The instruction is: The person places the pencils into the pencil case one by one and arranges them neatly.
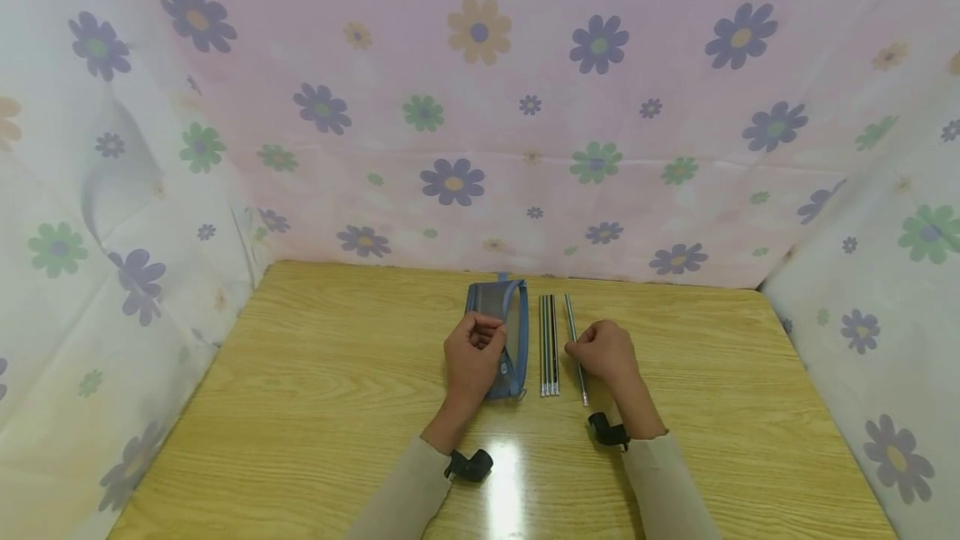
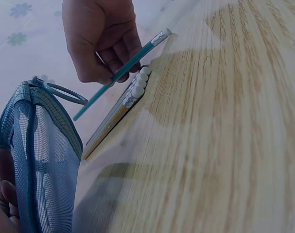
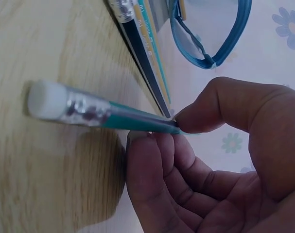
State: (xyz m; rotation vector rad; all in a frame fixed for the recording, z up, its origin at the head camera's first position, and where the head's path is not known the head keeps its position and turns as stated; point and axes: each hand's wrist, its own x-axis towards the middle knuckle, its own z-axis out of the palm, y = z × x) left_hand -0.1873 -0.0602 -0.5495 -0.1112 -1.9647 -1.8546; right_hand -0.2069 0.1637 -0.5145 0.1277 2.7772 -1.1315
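Note:
A blue mesh pencil case (image 2: 55, 170) with its zip opening gaping lies in front of the left hand. That left hand (image 1: 472, 363) has its fingers curled at the case's opening edge and pinches the mesh; its fingertips are partly hidden. Between thumb and fingers the right hand (image 1: 607, 350) pinches a teal pencil (image 3: 132, 116) around mid-length. The white eraser end of this pencil points toward the person, tilted slightly off the tabletop. Just left of it, several pencils (image 1: 550, 348) lie side by side in a neat row, eraser ends near the person.
Everything lies on a wood-grain table (image 1: 315, 373). Flower-patterned cloth (image 1: 525, 132) stands behind it and along both sides. Black wrist cameras (image 1: 471, 466) are strapped at both sleeves. The pencil row sits between the case and the right hand.

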